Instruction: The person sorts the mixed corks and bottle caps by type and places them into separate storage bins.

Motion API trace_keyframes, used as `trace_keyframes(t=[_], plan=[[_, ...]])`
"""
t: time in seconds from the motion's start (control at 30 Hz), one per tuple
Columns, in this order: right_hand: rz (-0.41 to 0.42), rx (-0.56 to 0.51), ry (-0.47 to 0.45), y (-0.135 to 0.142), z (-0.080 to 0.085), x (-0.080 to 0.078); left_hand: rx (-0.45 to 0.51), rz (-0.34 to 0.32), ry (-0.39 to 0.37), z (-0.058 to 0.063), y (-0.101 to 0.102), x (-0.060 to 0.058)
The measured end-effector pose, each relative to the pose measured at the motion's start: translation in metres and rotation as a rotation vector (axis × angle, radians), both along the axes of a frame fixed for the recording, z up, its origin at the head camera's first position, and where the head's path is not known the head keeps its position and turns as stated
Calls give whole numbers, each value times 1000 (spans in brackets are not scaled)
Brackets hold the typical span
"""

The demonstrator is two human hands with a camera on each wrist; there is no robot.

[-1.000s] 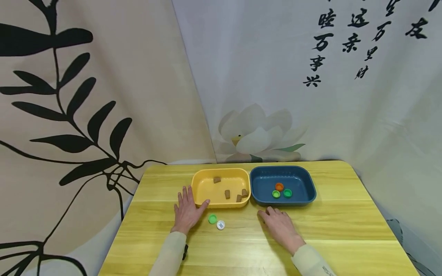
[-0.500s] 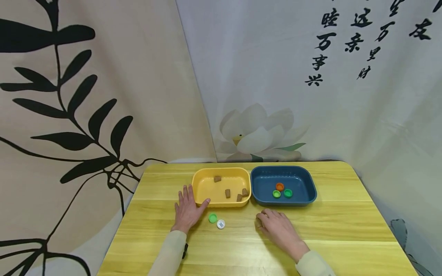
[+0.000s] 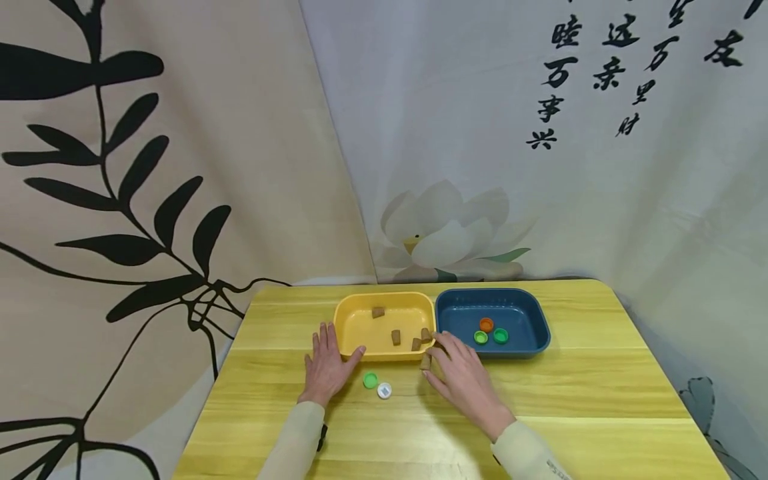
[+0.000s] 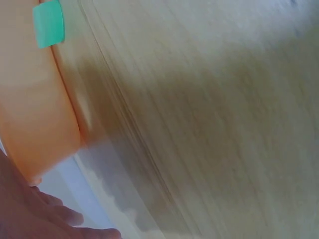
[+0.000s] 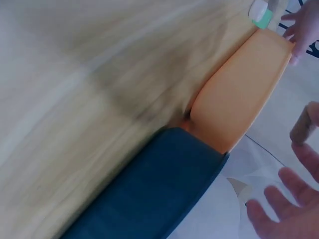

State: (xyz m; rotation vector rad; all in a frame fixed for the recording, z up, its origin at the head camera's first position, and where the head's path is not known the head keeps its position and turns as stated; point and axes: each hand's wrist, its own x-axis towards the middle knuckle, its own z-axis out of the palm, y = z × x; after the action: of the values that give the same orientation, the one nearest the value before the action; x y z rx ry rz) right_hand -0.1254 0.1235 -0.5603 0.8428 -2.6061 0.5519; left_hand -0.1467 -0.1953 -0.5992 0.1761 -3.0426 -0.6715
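Wood-grained surface [image 3: 600,413], pale yellow in tone, carries all items inspected; positions are referred to the yellow tray [image 3: 354,335]. Nearest, two pale sleeves [image 3: 294,440] extend toward the tray, a dark strap [image 3: 322,437] showing at the left cuff. On the near side of the tray lie a white round piece [image 3: 384,391] and, just beside it and slightly closer to the tray, a green round piece [image 3: 369,380].

Right hand [image 3: 467,380]: located at the tray's near-right corner. Its grip is clamped on a brown block [image 3: 426,361], pinched between thumb and finger at that corner; contact between block and rim cannot be determined. Left hand [image 3: 326,370]: laid along the tray's left side, thumb at the near-left rim; its grip is apart, fingers spread.

Inside the tray, four brown pieces [image 3: 395,337] are noted: three toward the right, one toward the far side. Directly against the tray's right side stands a blue tray [image 3: 525,323], containing one orange [image 3: 486,325] and two green round pieces [image 3: 501,336].

Beyond the yellow tray hangs a pale backdrop [image 3: 270,133] printed with black leaves, a white flower and black characters.
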Motion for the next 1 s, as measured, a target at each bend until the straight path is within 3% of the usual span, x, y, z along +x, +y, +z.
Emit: trace_keyframes(t=[0.2, 0.43, 0.73, 1.0], plan=[[-57, -44, -47, -22, 2, -16, 17, 5, -2, 0, -1, 1], [-89, -2, -51, -46, 0, -36, 23, 10, -12, -2, -1, 1], [-135, 27, -76, -60, -9, -53, 32, -9, -21, 0, 2, 2], [-208, 42, -167, -65, -15, -63, -3, 1, -6, -2, -2, 1]])
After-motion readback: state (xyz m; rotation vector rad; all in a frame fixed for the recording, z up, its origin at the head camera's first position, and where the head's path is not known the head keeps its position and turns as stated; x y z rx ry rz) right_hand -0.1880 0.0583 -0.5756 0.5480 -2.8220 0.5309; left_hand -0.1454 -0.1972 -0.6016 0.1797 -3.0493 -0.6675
